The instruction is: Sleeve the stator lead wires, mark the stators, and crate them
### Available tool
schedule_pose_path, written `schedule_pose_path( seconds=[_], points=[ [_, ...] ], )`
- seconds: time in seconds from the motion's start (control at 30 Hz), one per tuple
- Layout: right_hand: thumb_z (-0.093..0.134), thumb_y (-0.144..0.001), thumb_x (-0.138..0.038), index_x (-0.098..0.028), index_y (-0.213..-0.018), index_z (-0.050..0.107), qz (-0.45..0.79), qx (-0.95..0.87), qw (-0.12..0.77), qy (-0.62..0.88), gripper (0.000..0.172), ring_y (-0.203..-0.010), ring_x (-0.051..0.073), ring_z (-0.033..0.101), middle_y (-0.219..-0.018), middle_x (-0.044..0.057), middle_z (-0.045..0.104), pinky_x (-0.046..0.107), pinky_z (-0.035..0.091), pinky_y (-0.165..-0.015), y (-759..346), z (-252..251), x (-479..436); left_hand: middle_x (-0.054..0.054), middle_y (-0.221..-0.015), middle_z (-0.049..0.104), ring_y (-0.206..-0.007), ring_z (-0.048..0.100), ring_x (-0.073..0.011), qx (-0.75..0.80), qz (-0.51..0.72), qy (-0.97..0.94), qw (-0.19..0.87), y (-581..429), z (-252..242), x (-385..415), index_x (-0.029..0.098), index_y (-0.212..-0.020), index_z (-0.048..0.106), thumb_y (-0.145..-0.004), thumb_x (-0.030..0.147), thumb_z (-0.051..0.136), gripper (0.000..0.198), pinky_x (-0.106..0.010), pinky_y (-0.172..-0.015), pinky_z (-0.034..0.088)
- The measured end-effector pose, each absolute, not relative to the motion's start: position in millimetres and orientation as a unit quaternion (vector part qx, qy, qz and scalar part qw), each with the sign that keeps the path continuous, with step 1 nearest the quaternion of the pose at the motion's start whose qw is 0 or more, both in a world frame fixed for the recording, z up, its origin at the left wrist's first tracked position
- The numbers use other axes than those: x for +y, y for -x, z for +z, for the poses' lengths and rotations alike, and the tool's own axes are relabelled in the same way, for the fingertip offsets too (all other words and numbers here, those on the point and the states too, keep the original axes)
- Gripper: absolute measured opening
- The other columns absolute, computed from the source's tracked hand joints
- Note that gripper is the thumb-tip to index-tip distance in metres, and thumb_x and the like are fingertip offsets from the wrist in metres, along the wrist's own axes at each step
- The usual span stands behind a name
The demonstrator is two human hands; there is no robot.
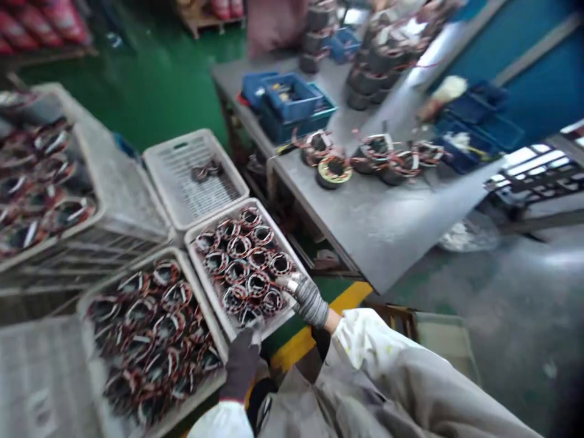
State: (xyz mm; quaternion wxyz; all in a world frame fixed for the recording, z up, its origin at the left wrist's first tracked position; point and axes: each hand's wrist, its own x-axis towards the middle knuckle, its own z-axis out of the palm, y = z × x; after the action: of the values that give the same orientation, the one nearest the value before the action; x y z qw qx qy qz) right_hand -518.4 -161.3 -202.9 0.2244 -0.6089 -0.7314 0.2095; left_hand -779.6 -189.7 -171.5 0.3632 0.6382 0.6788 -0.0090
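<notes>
A pale plastic crate (286,243) holds several wound motor stators (258,283), dark rings with copper wire and white strips, standing in rows. At its right side, my right hand (306,298), in a grey knit glove, reaches over the rim with its fingers stretched toward the nearest stators. I cannot make out a firm hold on any of them. My left hand (241,364), in a darker glove, is at the crate's near left corner. Its fingertips are blurred against the crate's near end, so their grip is unclear.
Left of this crate stands another stator-filled crate (86,310). Behind is a crate (152,159) with a few small parts. A taller stacked crate (123,182) rises at far left. The metal table (365,225) on the right bears stators and blue bins (292,100).
</notes>
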Motion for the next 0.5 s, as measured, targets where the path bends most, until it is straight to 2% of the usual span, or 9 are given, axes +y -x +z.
schedule_pose_path(
  seconds=[0.07,0.17,0.27,0.33,0.5],
  points=[
    [0.062,-0.105,-0.026,-0.024,-0.143,0.079,0.157,-0.692,0.233,0.665,0.042,-0.123,0.028,0.072,-0.132,0.014,0.080,0.043,0.058,-0.114,440,-180,-139,-0.006,-0.115,0.087,-0.118,0.080,-0.0305,0.597,0.029,-0.715,0.362,702,-152,-144,0.034,-0.111,0.087,-0.093,0.019,0.057,0.038,-0.046,-0.114,0.063],
    [0.061,-0.105,-0.030,-0.013,-0.147,0.076,0.108,-0.591,0.186,0.777,0.048,-0.120,0.034,0.070,-0.132,0.020,0.079,0.048,0.056,-0.113,328,-167,-122,-0.008,-0.133,0.083,-0.127,0.075,-0.0286,0.466,0.076,-0.824,0.313,590,-109,-67,0.031,-0.136,0.082,-0.106,0.023,0.048,0.045,-0.047,-0.121,0.057],
    [0.056,-0.107,-0.032,-0.006,-0.149,0.072,0.067,-0.517,0.151,0.840,0.053,-0.131,0.038,0.065,-0.148,0.026,0.073,0.055,0.049,-0.121,259,-179,-120,-0.011,-0.145,0.079,-0.139,0.068,-0.0291,0.361,0.056,-0.903,0.225,482,-66,7,0.025,-0.150,0.074,-0.108,0.022,0.049,0.049,-0.047,-0.125,0.049],
    [0.055,-0.108,-0.031,-0.008,-0.149,0.073,0.047,-0.512,0.161,0.843,0.051,-0.139,0.037,0.062,-0.154,0.024,0.070,0.056,0.044,-0.126,242,-191,-122,-0.013,-0.158,0.071,-0.144,0.065,-0.0327,0.331,0.040,-0.928,0.167,412,-46,48,0.023,-0.162,0.064,-0.106,0.021,0.054,0.057,-0.050,-0.123,0.047],
    [0.057,-0.107,-0.031,-0.015,-0.146,0.076,0.044,-0.517,0.215,0.827,0.046,-0.141,0.035,0.063,-0.149,0.020,0.075,0.056,0.043,-0.128,250,-206,-123,-0.018,-0.153,0.073,-0.144,0.065,-0.0343,0.209,-0.003,-0.972,0.106,254,-39,92,0.018,-0.166,0.060,-0.106,0.018,0.052,0.060,-0.051,-0.124,0.045]
  ],
)
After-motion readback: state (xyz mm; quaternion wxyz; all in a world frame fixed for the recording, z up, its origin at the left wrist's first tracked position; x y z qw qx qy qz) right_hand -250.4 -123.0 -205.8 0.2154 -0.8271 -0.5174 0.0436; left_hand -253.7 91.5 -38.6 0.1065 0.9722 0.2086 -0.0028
